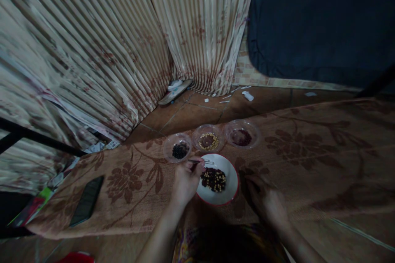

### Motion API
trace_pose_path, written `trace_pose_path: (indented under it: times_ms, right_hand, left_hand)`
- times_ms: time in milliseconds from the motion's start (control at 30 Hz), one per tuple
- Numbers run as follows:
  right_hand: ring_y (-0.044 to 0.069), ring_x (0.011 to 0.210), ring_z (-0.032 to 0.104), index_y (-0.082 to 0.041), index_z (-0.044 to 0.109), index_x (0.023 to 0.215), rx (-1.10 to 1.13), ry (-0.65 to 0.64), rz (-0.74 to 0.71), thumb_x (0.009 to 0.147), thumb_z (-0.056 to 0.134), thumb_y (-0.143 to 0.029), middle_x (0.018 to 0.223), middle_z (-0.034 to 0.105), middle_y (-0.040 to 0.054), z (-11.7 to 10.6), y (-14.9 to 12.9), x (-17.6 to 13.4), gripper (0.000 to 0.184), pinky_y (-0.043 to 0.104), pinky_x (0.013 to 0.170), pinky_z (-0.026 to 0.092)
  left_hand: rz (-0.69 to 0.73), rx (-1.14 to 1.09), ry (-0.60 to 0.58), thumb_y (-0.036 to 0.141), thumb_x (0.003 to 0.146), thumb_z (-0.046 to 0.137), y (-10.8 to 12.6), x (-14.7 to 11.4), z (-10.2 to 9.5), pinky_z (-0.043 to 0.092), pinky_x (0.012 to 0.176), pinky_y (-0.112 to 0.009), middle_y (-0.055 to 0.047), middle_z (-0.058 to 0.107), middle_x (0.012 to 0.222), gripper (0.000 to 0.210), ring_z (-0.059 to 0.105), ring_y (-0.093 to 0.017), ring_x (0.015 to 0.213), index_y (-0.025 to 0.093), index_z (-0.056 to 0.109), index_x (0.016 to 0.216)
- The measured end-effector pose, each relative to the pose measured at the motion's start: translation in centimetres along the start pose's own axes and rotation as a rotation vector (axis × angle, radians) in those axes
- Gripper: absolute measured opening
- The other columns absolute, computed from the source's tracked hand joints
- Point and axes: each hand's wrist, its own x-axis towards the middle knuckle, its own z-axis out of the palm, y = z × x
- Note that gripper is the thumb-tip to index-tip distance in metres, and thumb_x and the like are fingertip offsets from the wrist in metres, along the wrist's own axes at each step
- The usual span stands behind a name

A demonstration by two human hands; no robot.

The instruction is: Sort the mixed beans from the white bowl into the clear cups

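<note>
My left hand (187,178) pinches a pair of metal tweezers (208,162), whose tips reach over the upper left part of a white bowl with a red rim (232,178). A mix of dark and yellow beans (213,180) lies in the bowl. Behind it stand three clear plastic tubs: the left one holds black beans (179,151), the middle one yellow beans (212,144), and the right one dark red beans (243,137). In shadow to the right of the bowl is my right hand (268,199), fingers loosely stretched, holding nothing that I can see.
A brown flowered cloth (132,205) covers the low surface under everything. To the left lies a dark phone (87,200). Beyond the far edge are the tiled floor with white scraps, a skateboard (175,92) and striped curtains (197,28). Something red (77,257) shows at the bottom left.
</note>
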Motion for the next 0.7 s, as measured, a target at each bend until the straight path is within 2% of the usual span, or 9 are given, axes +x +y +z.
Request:
trace_pose_path:
  times_ms: [200, 400, 533, 700]
  right_hand:
    - [0.019, 0.087, 0.067, -0.025, 0.068, 0.097, -0.008, 0.021, -0.006, 0.092, 0.042, -0.033, 0.103, 0.069, 0.004, 0.3, 0.2, 0.0, 0.028, 0.03, 0.077, 0.051]
    - [0.018, 0.084, 0.067, -0.025, 0.067, 0.097, 0.019, 0.003, 0.005, 0.092, 0.043, -0.032, 0.099, 0.069, 0.003, 0.4, 0.2, 0.1, 0.026, 0.029, 0.074, 0.051]
    - [0.018, 0.088, 0.067, -0.025, 0.067, 0.098, 0.034, -0.007, 0.005, 0.092, 0.043, -0.031, 0.103, 0.068, 0.0035, 0.3, 0.2, 0.1, 0.025, 0.029, 0.075, 0.052]
    - [0.018, 0.087, 0.067, -0.025, 0.067, 0.098, 0.053, 0.006, -0.009, 0.091, 0.043, -0.03, 0.103, 0.068, 0.0044, 0.3, 0.2, 0.0, 0.025, 0.03, 0.077, 0.052]
  left_hand:
    - [0.006, -0.074, 0.077, 0.029, 0.078, 0.066, 1.0, 2.5, -0.7, 0.048, 0.052, -0.02, 0.0, 0.068, 0.065, 0.015, 0.065, -0.014, 0.058, 0.015, 0.067, 0.083]
    - [0.107, -0.065, 0.137, 0.024, 0.076, 0.065, 1.0, 4.9, -0.9, 0.052, 0.059, -0.022, -0.002, 0.069, 0.069, 0.01, 0.067, -0.015, 0.063, 0.015, 0.066, 0.078]
    - [0.127, -0.07, 0.132, 0.027, 0.077, 0.065, 0.7, 5.8, -0.9, 0.054, 0.061, -0.025, -0.003, 0.07, 0.074, 0.013, 0.068, -0.016, 0.065, 0.015, 0.066, 0.081]
    - [0.133, 0.023, 0.144, 0.027, 0.077, 0.063, -0.5, 6.1, -0.6, 0.052, 0.06, -0.024, -0.003, 0.07, 0.07, 0.013, 0.067, -0.016, 0.063, 0.015, 0.067, 0.081]
